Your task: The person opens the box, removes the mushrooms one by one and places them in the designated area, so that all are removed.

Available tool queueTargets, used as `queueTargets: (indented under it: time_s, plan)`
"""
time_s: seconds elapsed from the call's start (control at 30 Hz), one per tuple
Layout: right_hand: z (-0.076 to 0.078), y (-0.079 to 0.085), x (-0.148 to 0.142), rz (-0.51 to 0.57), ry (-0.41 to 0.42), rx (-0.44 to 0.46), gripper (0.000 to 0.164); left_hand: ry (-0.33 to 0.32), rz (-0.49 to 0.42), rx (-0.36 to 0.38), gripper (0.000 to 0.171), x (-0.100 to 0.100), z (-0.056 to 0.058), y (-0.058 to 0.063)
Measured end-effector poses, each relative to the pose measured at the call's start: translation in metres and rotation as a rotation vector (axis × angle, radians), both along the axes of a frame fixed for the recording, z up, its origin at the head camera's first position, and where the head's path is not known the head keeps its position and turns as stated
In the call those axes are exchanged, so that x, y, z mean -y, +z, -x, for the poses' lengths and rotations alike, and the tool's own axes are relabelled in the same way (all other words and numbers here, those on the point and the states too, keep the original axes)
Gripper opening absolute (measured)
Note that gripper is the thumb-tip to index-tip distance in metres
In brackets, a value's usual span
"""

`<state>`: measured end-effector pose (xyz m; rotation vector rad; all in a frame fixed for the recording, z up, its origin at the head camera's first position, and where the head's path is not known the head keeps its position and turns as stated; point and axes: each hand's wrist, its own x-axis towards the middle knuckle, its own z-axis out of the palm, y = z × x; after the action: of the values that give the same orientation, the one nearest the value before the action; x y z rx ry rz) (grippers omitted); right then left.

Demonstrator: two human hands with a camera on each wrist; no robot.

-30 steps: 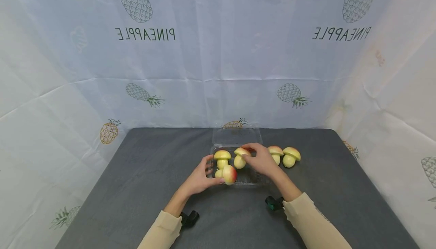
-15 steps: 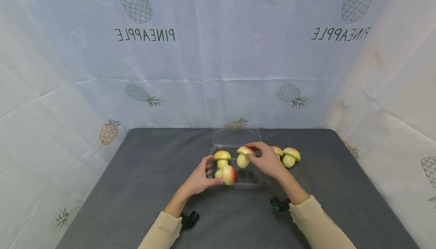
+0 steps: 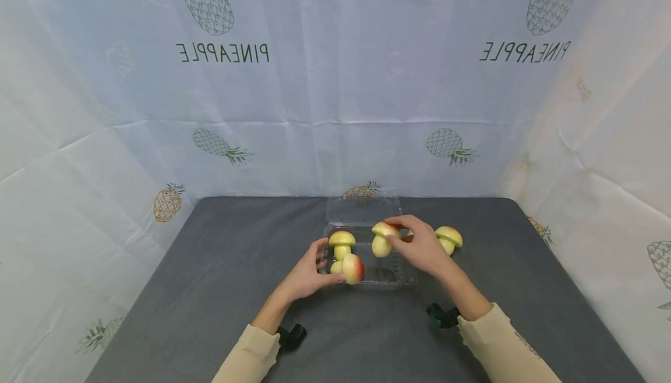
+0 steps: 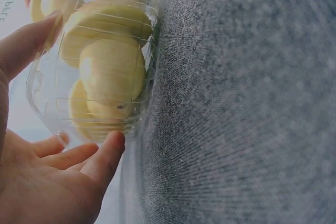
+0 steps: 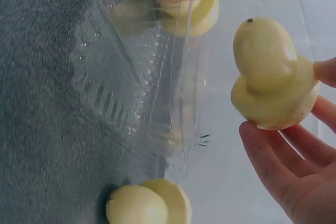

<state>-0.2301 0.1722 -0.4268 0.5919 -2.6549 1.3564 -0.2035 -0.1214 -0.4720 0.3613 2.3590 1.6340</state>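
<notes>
My left hand [image 3: 311,275] holds the left end of a clear plastic container [image 3: 395,272], thumb along its near rim, fingers against its side. Two mushroom-shaped pieces with yellow-and-red caps are inside at the left: the rear mushroom [image 3: 342,240] stands upright, the front mushroom [image 3: 353,268] lies tipped. My right hand [image 3: 427,249] pinches another mushroom [image 3: 381,247] by its cap, stem downward, above the container's right half. In the right wrist view, this held mushroom [image 5: 265,53] is apart from the rim, with thumb and fingers on its cap.
Behind the container its clear lid [image 3: 362,211] is flipped back. Right of my right hand, a mushroom [image 3: 449,236] stands on the dark grey table [image 3: 251,243]; another one beside it is mostly hidden by the hand. A pineapple-print cloth [image 3: 335,80] hangs behind.
My right hand has moved steadily to the right with the mushroom, covering more of those on the table. The left hand, container and two mushrooms inside have stayed in place.
</notes>
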Motion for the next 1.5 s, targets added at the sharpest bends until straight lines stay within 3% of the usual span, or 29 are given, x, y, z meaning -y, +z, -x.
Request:
queueTargets:
  time_s: [0.33,1.07,1.5]
  plan:
    - [-0.008,0.005,-0.017,0.054,0.01,0.002,0.036,-0.005,0.016,-0.017,0.096,0.004,0.009,-0.02]
    - [-0.024,0.007,-0.055,-0.033,-0.079,-0.074,0.034,-0.011,0.039,-0.022,0.099,0.006,0.01,-0.023]
    - [-0.03,0.011,-0.075,-0.056,-0.091,-0.122,0.035,-0.014,0.043,-0.024,0.101,0.006,0.012,-0.024]
